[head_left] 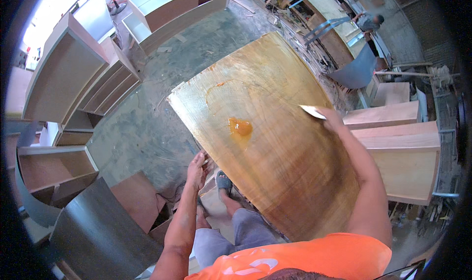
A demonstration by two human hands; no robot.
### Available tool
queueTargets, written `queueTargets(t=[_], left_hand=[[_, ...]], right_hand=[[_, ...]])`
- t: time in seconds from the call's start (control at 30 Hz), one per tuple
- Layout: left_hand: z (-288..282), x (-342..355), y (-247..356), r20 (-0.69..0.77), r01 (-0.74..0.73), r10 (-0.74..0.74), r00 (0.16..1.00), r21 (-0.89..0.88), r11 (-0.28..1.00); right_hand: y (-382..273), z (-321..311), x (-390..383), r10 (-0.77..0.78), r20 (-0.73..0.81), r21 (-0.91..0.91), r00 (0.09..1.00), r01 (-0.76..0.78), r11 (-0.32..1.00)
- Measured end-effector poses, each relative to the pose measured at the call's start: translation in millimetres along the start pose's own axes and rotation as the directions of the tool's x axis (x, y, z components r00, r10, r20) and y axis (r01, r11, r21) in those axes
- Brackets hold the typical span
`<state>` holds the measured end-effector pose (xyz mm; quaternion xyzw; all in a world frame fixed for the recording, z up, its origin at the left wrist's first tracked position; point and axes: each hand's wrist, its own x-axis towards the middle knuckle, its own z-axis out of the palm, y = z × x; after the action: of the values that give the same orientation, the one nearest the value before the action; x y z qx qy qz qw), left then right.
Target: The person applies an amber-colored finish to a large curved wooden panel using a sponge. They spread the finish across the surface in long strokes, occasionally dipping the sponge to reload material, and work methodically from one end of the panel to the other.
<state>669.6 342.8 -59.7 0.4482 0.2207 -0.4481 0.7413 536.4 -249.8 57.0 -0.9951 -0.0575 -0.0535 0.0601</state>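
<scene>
A large wooden panel [275, 181] with a glossy amber coating lies flat in front of me. A thick orange puddle of resin-like liquid [240, 126] sits on its left part, and a thin curved streak runs above it. My right hand [334, 120] is closed on a pale flat spreader [311, 112], whose thin edge is at the panel's surface toward its right side. My left hand [197, 171] is beside the panel's left edge with its fingers curled; what they hold, if anything, is too small to make out.
Wooden cabinet carcasses [66, 78] and drawer boxes [56, 167] stand at left, with a dark curved sheet [103, 231] nearer. More drawer boxes [403, 162] are at right. A person [368, 24] is by a cluttered bench at the far right.
</scene>
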Motion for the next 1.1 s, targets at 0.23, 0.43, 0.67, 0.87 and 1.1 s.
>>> queueTargets(t=[0.23,0.43,0.67,0.87,1.1], left_hand=[[-84.9,-73.5,-82.0,-0.227,0.185,-0.145,0.963,0.167,0.968],[-210.3,-206.4,-175.5,-0.456,0.377,-0.002,0.890,0.734,0.565],[-256.1,-358.2,-230.3,-0.571,0.415,0.036,0.820,0.638,0.648],[-283.3,-449.5,-342.9,-0.570,0.311,-0.214,0.793,0.077,0.947],[-284.1,-459.0,-333.5,-0.618,0.301,-0.154,0.771,0.141,0.943]], right_hand=[[-55.4,15.7,77.9,0.827,0.202,-0.210,0.525,-0.801,0.560],[-268.7,31.2,333.2,0.336,0.487,-0.071,0.806,-0.347,0.935],[-208.4,54.9,265.8,-0.124,0.323,0.251,0.938,0.042,0.967],[-163.1,27.2,87.9,0.479,0.399,-0.014,0.782,-0.518,0.855],[-237.6,55.4,216.1,0.566,0.302,0.184,0.767,-0.630,0.755]])
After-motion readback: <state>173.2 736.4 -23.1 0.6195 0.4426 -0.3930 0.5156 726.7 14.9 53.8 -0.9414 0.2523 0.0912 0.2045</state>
